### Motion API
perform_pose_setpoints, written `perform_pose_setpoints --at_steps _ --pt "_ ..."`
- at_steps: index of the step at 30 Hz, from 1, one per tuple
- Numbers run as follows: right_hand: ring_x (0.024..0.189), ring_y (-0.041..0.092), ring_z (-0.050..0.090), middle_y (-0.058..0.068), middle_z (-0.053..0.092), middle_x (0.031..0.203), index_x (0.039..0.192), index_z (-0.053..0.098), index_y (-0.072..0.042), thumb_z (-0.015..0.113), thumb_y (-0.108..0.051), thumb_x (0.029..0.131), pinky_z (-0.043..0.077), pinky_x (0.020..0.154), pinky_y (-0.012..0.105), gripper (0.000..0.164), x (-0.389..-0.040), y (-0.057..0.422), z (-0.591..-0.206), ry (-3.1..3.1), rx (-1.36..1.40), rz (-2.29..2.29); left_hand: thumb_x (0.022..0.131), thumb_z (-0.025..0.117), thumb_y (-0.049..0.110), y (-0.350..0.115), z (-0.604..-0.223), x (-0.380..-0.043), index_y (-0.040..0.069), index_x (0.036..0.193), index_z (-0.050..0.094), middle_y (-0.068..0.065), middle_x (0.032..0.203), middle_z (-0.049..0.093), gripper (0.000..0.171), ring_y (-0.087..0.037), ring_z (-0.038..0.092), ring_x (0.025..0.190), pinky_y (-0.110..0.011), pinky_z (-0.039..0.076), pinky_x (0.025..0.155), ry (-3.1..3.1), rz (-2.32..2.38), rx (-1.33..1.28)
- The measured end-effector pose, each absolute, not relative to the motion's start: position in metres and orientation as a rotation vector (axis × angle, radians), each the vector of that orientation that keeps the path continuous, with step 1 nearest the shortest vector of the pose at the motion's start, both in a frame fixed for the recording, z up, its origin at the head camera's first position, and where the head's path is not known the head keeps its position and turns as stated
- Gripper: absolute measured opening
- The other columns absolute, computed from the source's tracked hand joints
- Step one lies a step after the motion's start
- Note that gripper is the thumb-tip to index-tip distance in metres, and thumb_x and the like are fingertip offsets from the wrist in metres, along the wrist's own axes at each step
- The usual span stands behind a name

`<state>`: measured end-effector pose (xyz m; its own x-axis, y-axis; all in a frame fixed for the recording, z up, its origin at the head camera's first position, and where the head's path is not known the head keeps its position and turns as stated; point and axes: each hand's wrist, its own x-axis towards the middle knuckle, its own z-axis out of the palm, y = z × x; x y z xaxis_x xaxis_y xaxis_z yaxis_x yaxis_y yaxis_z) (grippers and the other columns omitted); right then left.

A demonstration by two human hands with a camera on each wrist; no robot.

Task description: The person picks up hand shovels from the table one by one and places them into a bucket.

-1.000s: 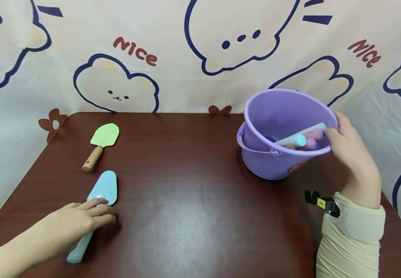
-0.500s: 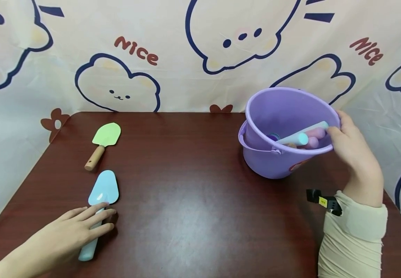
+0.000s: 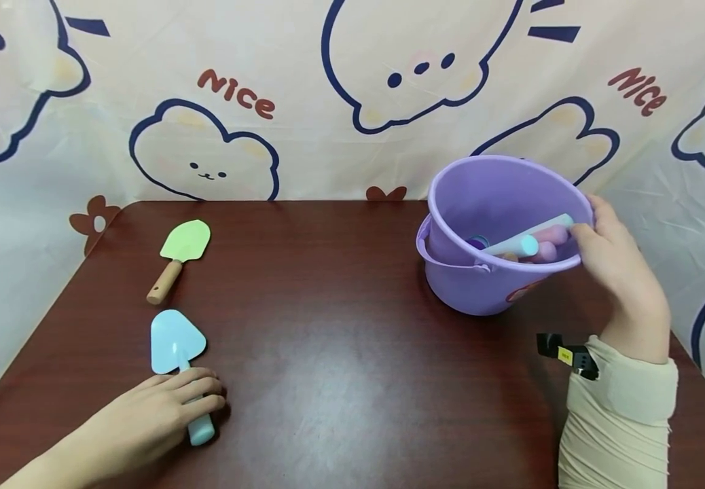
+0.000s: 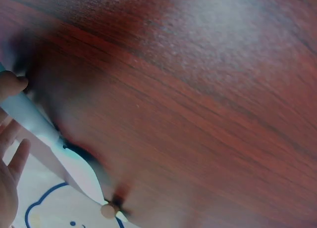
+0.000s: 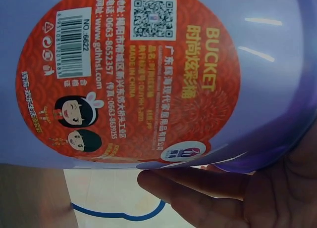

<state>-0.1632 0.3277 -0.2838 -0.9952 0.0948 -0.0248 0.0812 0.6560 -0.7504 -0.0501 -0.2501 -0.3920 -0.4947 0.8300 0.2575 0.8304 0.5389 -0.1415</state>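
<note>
My left hand [image 3: 157, 414] pinches the pale handle of a light blue hand trowel [image 3: 175, 339], its blade pointing towards the back of the table. In the left wrist view, thumb and fingers lie on opposite sides of the trowel [image 4: 79, 171] handle, close over the wood. On the right, a purple bucket [image 3: 465, 288] leans towards me. My right hand [image 3: 624, 278] holds its rim from the right side, thumb over the edge. Inside rest a light blue rod-like piece [image 3: 514, 246] and pink rounded pieces [image 3: 551, 236], partly hidden by the rim. The right wrist view shows the bucket's red label [image 5: 148, 79].
A green trowel [image 3: 186, 241] with a wooden handle lies farther back on the left of the brown table [image 3: 328, 339]. A patterned cloth [image 3: 303, 149] hangs behind and at both sides. The bucket's carrying handle [image 3: 450, 261] hangs down its left side.
My left hand has shifted right and towards me, with its fingers now around the trowel's handle. The trowel has turned, handle end swinging right. The right hand and bucket stay put.
</note>
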Motion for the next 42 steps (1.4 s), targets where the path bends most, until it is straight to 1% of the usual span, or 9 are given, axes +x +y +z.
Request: perform_pose_setpoints --at_steps 6,11,15,18,20,27,29,34,42 --pt "0.142 0.059 0.017 0.036 0.011 0.158 0.157 -0.003 0.001 0.023 -0.023 0.104 0.01 0.114 0.073 0.063 -0.164 0.326 -0.282 -2.847 -0.148 1.281 0.094 0.017 0.017 -0.245 -0.399 -0.056 0.02 0.096 0.065 0.014 0.095 0.054 0.048 -0.006 0.052 0.089 -0.028 0.047 0.068 -2.461 -0.175 -1.381" --pt "0.14 0.059 0.018 0.037 0.013 0.158 0.157 -0.002 0.001 0.024 -0.023 0.104 0.01 0.114 0.073 0.063 -0.163 0.326 -0.283 -2.856 -0.148 1.261 0.084 0.027 0.011 -0.244 -0.4 -0.063 0.019 0.1 0.066 0.017 0.096 0.054 0.042 -0.003 0.053 0.088 -0.022 0.045 0.076 -2.461 -0.322 -1.418" --pt "0.141 0.059 0.017 0.037 0.01 0.158 0.157 -0.002 0.002 0.024 -0.021 0.104 0.009 0.115 0.072 0.063 -0.163 0.327 -0.284 -2.852 -0.141 1.266 0.074 0.048 0.002 -0.244 -0.397 -0.067 0.017 0.104 0.065 0.019 0.097 0.055 0.038 0.0 0.053 0.088 -0.017 0.043 0.08 -2.504 -0.397 -1.44" --pt "0.142 0.059 0.016 0.037 0.01 0.159 0.157 -0.003 0.001 0.023 -0.021 0.104 0.009 0.115 0.072 0.063 -0.164 0.327 -0.285 -2.852 -0.139 1.264 0.066 0.063 -0.001 -0.243 -0.392 -0.07 0.017 0.105 0.065 0.02 0.096 0.053 0.044 0.001 0.051 0.087 -0.014 0.041 0.08 -2.544 -0.42 -1.441" --pt "0.141 0.059 0.017 0.037 0.01 0.158 0.157 -0.002 0.002 0.023 -0.021 0.104 0.009 0.115 0.072 0.063 -0.164 0.327 -0.285 -2.851 -0.137 1.263 0.063 0.067 -0.002 -0.242 -0.39 -0.072 0.018 0.105 0.064 0.021 0.095 0.051 0.047 0.002 0.05 0.086 -0.013 0.04 0.079 -2.567 -0.433 -1.434" --pt "0.14 0.058 0.018 0.037 0.012 0.158 0.156 -0.001 0.003 0.023 -0.019 0.103 0.009 0.116 0.07 0.062 -0.164 0.325 -0.284 -2.844 -0.137 1.27 0.064 0.077 0.001 -0.239 -0.384 -0.076 0.021 0.108 0.063 0.024 0.096 0.05 0.05 0.003 0.051 0.087 -0.011 0.038 0.089 -2.648 -0.448 -1.411" --pt "0.141 0.058 0.017 0.037 0.011 0.158 0.156 -0.001 0.003 0.023 -0.02 0.103 0.008 0.116 0.07 0.063 -0.165 0.326 -0.284 -2.848 -0.14 1.269 0.065 0.08 0.003 -0.238 -0.382 -0.078 0.024 0.107 0.062 0.024 0.096 0.05 0.05 0.003 0.05 0.087 -0.011 0.038 0.087 -2.677 -0.476 -1.412" --pt "0.141 0.056 0.019 0.037 0.015 0.157 0.157 0.001 0.002 0.023 -0.021 0.103 0.01 0.117 0.068 0.062 -0.165 0.327 -0.284 -2.86 -0.14 1.224 0.074 0.081 0.005 -0.235 -0.371 -0.086 0.033 0.104 0.061 0.026 0.097 0.055 0.046 0.006 0.051 0.086 -0.015 0.044 0.073 -2.831 -0.641 -1.393" --pt "0.14 0.055 0.02 0.037 0.017 0.157 0.157 0.002 0.002 0.024 -0.021 0.103 0.011 0.117 0.067 0.062 -0.166 0.329 -0.285 -2.864 -0.141 1.206 0.086 0.075 0.015 -0.228 -0.353 -0.106 0.036 0.098 0.061 0.023 0.092 0.06 0.028 0.005 0.054 0.08 -0.02 0.047 0.072 -3.084 -0.818 -1.336"
